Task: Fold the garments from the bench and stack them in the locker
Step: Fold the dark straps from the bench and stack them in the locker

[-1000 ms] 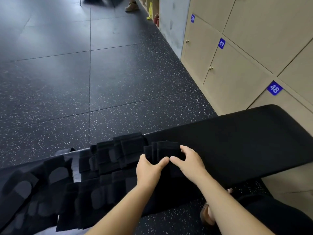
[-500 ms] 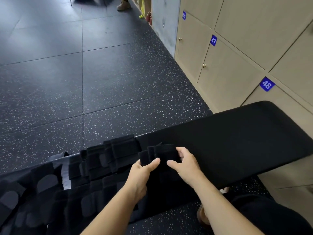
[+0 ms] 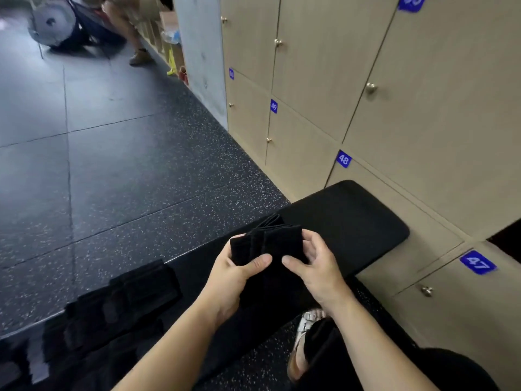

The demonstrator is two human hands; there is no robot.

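Observation:
A folded black garment [image 3: 267, 241] is lifted just above the black padded bench [image 3: 355, 221]. My left hand [image 3: 234, 275] grips its left edge, thumb on top. My right hand [image 3: 315, 263] grips its right edge, fingers curled round the side. More black garments [image 3: 121, 303] lie in a rumpled row on the bench's left part. Beige lockers [image 3: 394, 114] fill the wall at right, with numbers 47 to 49; a dark opening [image 3: 507, 238] shows at the far right edge above number 47.
Dark speckled rubber floor [image 3: 127, 179] stretches left and ahead. My sandalled foot [image 3: 304, 334] stands beside the bench. Far back, a seated person's leg [image 3: 135, 32] and a fan-like device [image 3: 53, 21] are visible.
Both hands have lifted the folded garment off the bench and carried it right, away from the garment row. The view has swung up and right toward the lockers.

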